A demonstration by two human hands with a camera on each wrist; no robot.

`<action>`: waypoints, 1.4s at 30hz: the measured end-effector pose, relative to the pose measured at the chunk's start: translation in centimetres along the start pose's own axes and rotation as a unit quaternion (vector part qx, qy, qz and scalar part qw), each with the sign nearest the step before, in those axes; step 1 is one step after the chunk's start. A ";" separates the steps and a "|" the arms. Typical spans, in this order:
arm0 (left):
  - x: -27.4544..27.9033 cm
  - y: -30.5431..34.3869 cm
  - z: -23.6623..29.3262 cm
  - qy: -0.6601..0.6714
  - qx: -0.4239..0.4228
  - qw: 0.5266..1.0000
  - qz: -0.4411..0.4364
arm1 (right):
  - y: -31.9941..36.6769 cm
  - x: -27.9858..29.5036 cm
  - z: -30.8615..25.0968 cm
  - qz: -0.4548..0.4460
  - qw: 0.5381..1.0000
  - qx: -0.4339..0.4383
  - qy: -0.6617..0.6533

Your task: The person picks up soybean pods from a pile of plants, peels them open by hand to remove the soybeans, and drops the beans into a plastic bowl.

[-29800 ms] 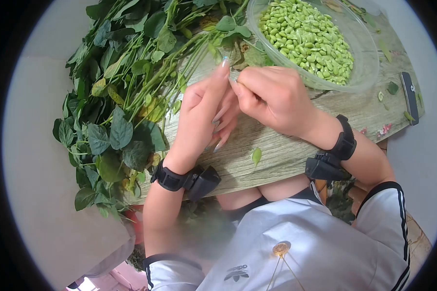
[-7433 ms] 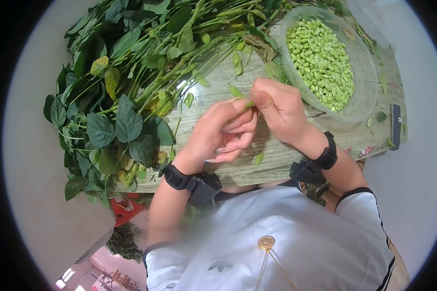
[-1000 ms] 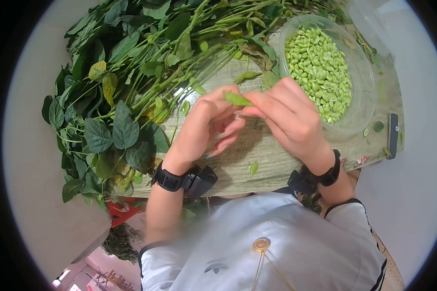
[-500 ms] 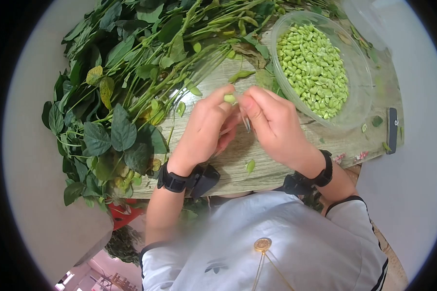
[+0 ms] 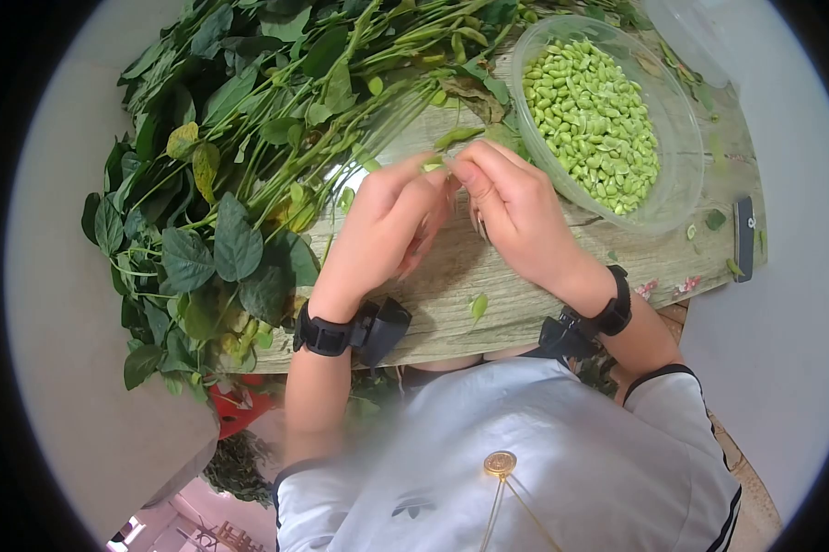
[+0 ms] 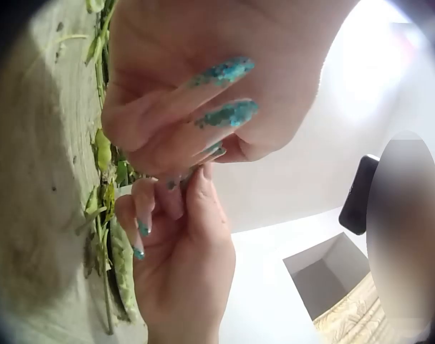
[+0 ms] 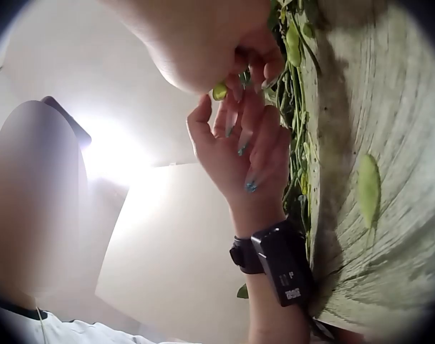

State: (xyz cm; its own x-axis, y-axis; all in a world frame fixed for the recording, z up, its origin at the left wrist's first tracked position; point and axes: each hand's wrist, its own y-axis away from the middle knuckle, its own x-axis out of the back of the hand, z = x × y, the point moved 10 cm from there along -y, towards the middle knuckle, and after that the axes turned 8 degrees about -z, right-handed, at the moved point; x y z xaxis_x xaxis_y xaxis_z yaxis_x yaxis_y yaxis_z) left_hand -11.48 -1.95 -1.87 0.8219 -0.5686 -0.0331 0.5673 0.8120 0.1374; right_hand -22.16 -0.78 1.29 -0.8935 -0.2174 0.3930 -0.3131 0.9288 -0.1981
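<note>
In the head view my left hand (image 5: 377, 225) and right hand (image 5: 515, 207) meet at their fingertips over the table. Between them is a small green soybean pod (image 5: 433, 166), mostly covered by the fingers. Its green end (image 7: 219, 91) shows in the right wrist view at the left thumb tip. My left thumb and fingers pinch it, and my right thumb and forefinger pinch at its near end. Just beyond the hands lies another pod (image 5: 457, 138). A clear plastic tub (image 5: 681, 175) of shelled green soybeans (image 5: 589, 120) stands to the right of the right hand.
Leafy soybean stalks (image 5: 235, 244) are heaped along the left and back of the wooden table (image 5: 433, 331). One flat green pod (image 5: 478, 306) lies near the front edge. A dark narrow bar (image 5: 743, 239) sits at the right edge. Both wrists wear black straps with cameras.
A second ago the right fingers held a longer stretch of pod in view; half a second ago a pale green piece showed at the left fingertips, hands slightly apart. Now the fingertips meet again.
</note>
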 end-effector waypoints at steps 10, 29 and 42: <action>1.5 0.3 -0.2 0.052 0.024 0.998 0.034 | 0.2 -2.2 3.1 -0.058 0.982 -0.089 -0.158; 1.2 -2.3 7.6 -0.163 -0.092 0.981 0.043 | 0.5 -4.3 4.2 -0.055 0.946 -0.129 -0.291; 6.7 -1.7 10.0 -0.093 -0.199 0.955 0.200 | 0.1 -3.1 2.0 -0.127 0.947 -0.125 -0.266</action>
State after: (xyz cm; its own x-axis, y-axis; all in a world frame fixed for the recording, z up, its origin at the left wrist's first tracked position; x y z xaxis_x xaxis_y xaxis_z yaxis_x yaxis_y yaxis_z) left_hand -7.50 -8.46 7.58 0.9747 -0.1853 0.1253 0.2144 0.9337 -0.2868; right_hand -20.03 -0.59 -1.71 -0.8558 -0.5027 -0.1223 -0.5138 0.8534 0.0880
